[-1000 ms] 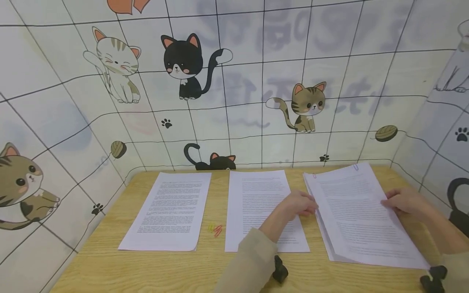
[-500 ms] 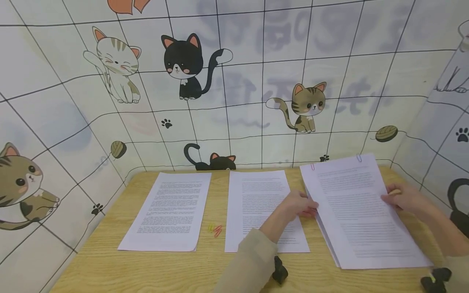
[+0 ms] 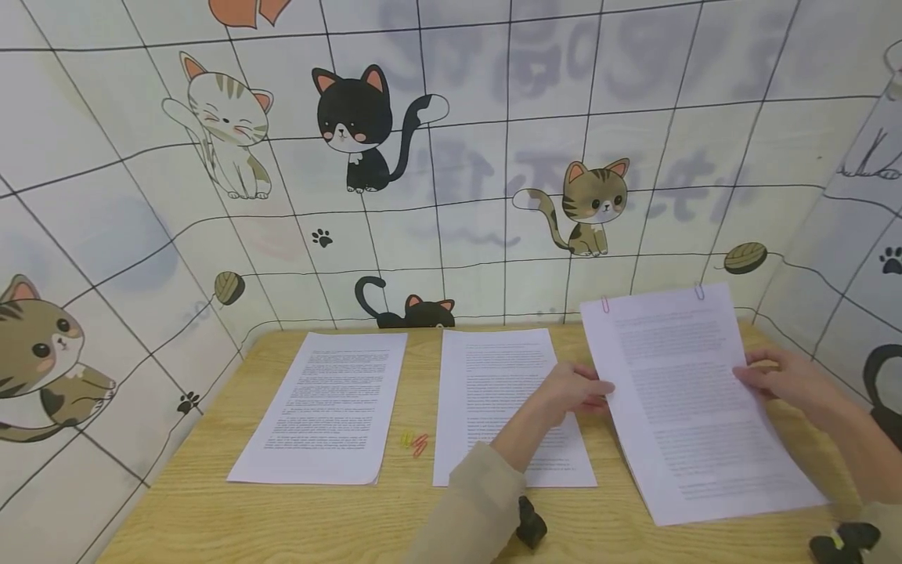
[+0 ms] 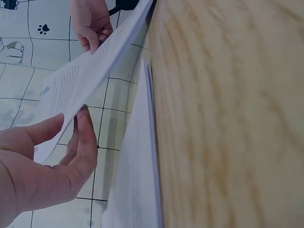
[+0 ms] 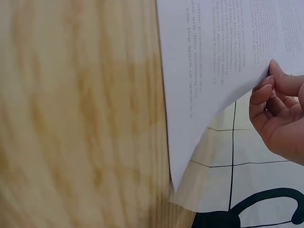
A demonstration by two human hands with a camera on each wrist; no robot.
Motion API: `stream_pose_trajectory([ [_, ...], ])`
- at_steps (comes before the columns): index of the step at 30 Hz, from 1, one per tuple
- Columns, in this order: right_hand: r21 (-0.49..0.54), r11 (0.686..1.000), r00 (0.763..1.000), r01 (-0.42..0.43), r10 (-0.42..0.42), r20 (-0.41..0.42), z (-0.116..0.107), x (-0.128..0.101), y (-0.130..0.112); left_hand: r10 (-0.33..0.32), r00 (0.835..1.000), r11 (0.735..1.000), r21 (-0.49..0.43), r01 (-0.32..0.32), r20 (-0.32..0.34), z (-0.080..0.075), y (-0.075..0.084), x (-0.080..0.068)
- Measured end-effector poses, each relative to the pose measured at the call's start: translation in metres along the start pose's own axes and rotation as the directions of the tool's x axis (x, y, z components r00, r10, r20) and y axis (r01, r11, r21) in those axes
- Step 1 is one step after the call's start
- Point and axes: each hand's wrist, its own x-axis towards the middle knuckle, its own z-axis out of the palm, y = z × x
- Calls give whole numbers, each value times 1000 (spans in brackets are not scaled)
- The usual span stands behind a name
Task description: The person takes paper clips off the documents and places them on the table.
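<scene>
My two hands hold a sheaf of printed paper (image 3: pixel 694 392) at the right of the table, its top tilted up and its lower end down at the tabletop. Along its top edge sit a pink paper clip (image 3: pixel 604 304) at the left and a bluish paper clip (image 3: pixel 699 291) at the right. My left hand (image 3: pixel 572 388) pinches the left edge between thumb and fingers, as the left wrist view also shows. On the opposite edge, my right hand (image 5: pixel 282 109) pinches the paper, which bends slightly there. How many sheets it has cannot be told.
A middle stack of printed sheets (image 3: pixel 493 407) lies under my left forearm. Another printed stack (image 3: pixel 324 407) lies at the left. Between them are loose yellow paper clips (image 3: pixel 406 441) and reddish paper clips (image 3: pixel 420 445). A cat-patterned wall sheet (image 3: pixel 472 235) encloses the wooden table (image 3: pixel 282 525).
The top of the held sheaf has risen and tilted up toward the back wall. Its sheets, fanned at the lower left before, now look more even. Both hands keep their grip on the edges.
</scene>
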Motion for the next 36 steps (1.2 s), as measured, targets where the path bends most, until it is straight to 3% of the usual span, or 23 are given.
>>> stream_pose_trajectory([
  [9,95,993,998,67,-67,-2,3,-2,-21,85,995,996,30,-87,61,-12,7,-8],
  [16,189,976,992,107,-117,39,7,-3,-34,149,988,987,62,-151,34,-24,15,-16],
  [28,236,950,973,205,-224,56,13,-7,-53,216,976,967,133,-220,40,-53,26,-32],
  [33,267,925,953,271,-296,58,18,-7,-62,238,969,957,155,-247,72,-69,29,-36],
  [36,269,900,928,342,-369,56,22,-8,-69,251,964,950,167,-263,86,-78,30,-40],
])
